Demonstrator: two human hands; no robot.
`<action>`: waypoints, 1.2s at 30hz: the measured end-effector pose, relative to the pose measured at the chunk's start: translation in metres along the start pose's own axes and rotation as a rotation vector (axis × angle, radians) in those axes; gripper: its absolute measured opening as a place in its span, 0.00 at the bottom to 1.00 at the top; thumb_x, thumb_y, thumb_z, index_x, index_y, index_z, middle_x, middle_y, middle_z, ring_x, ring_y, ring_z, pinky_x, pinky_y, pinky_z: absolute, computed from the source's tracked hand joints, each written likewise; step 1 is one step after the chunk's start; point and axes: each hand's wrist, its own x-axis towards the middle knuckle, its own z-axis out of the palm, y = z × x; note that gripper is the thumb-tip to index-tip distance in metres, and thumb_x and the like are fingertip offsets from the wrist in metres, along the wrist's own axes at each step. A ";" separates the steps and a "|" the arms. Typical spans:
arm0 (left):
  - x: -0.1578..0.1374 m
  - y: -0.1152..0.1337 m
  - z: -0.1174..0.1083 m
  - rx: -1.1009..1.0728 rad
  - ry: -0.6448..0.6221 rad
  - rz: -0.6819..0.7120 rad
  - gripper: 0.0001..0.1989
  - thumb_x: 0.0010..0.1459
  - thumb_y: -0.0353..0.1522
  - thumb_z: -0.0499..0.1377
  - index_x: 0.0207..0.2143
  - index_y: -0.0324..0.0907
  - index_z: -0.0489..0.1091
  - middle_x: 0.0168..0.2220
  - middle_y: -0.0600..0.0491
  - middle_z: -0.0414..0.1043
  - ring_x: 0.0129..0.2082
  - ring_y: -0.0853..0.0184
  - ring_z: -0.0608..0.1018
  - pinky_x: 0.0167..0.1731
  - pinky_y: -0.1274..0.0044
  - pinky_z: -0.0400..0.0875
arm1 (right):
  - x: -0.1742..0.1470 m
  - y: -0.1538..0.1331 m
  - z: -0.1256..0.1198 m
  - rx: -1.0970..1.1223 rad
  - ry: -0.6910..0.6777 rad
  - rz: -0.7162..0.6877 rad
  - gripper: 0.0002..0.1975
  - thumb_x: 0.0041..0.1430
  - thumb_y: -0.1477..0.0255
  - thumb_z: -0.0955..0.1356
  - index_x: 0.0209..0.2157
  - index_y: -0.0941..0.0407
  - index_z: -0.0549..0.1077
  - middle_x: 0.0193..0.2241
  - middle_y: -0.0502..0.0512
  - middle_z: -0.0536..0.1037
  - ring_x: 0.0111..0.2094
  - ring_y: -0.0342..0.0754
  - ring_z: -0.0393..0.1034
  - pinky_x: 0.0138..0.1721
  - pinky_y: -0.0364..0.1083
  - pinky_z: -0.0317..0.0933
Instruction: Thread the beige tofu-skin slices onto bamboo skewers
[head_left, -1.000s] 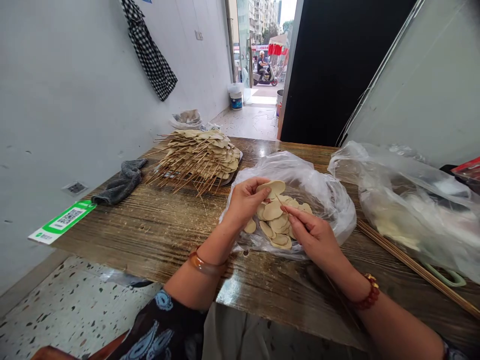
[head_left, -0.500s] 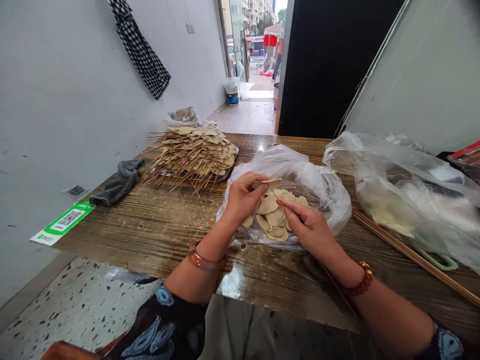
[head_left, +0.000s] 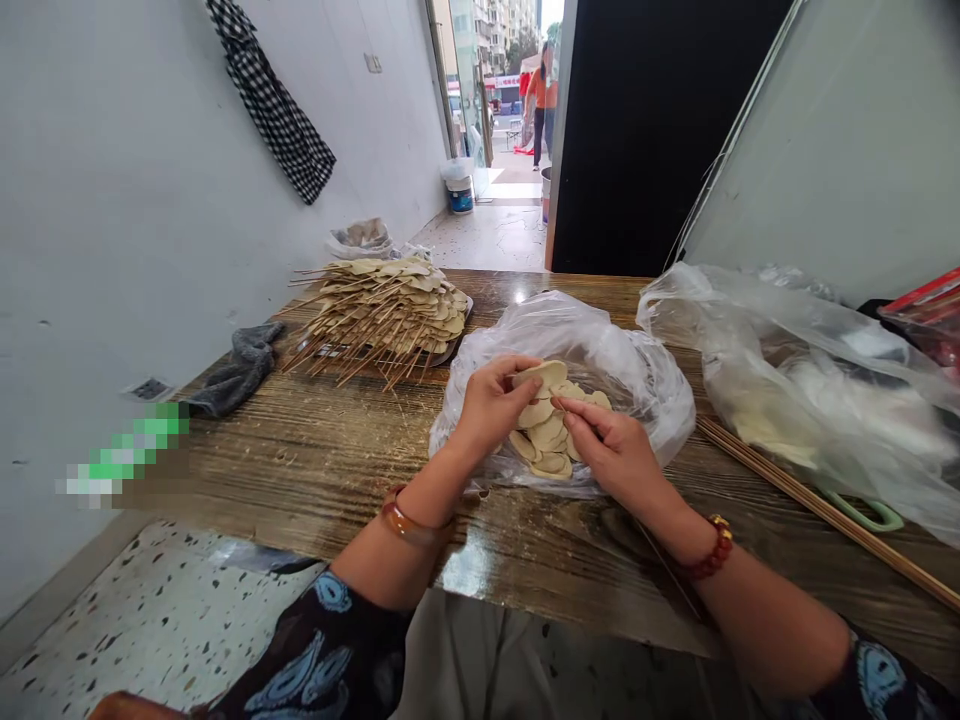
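Pinched in my left hand (head_left: 495,400) is a thin, pale oval slice (head_left: 546,375), held above the plastic bag with its flat face turned partly toward me. My right hand (head_left: 611,445) grips a thin wooden skewer (head_left: 670,572), whose long end runs back under my wrist toward the table's front edge. The skewer's tip is close to the slice; whether it has pierced it I cannot tell. Below both hands, an open clear plastic bag (head_left: 649,385) holds a heap of loose pale slices (head_left: 547,432).
Skewered slices (head_left: 397,305) are piled on a tray at the back left, sticks pointing toward me. A grey cloth (head_left: 244,368) lies at the left edge. To the right are a bundle of bare skewers (head_left: 817,505), another plastic bag (head_left: 757,350) and a green handle (head_left: 870,515).
The slice in my left hand has tilted from nearly edge-on to show more of its face. Both hands stay close together over the bag. A person in orange now shows more fully outside the doorway.
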 end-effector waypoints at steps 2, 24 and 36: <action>0.000 -0.003 0.000 -0.124 0.014 -0.106 0.14 0.44 0.34 0.66 0.34 0.38 0.74 0.26 0.55 0.72 0.23 0.73 0.71 0.25 0.81 0.67 | -0.001 0.000 0.000 -0.005 -0.003 -0.019 0.16 0.62 0.70 0.63 0.47 0.55 0.78 0.45 0.57 0.80 0.44 0.52 0.76 0.44 0.50 0.69; 0.004 -0.010 -0.005 -0.534 -0.071 -0.312 0.16 0.39 0.35 0.70 0.29 0.35 0.71 0.26 0.54 0.72 0.24 0.75 0.73 0.25 0.81 0.71 | -0.003 0.001 -0.005 0.026 -0.086 -0.027 0.19 0.63 0.70 0.63 0.54 0.53 0.73 0.39 0.56 0.81 0.47 0.55 0.74 0.44 0.54 0.71; 0.002 -0.011 -0.003 -0.600 -0.112 -0.327 0.14 0.42 0.33 0.69 0.30 0.34 0.72 0.26 0.53 0.72 0.24 0.75 0.73 0.25 0.82 0.71 | -0.004 0.004 -0.003 0.034 -0.039 -0.037 0.17 0.63 0.69 0.64 0.51 0.55 0.75 0.45 0.57 0.80 0.47 0.54 0.74 0.49 0.55 0.69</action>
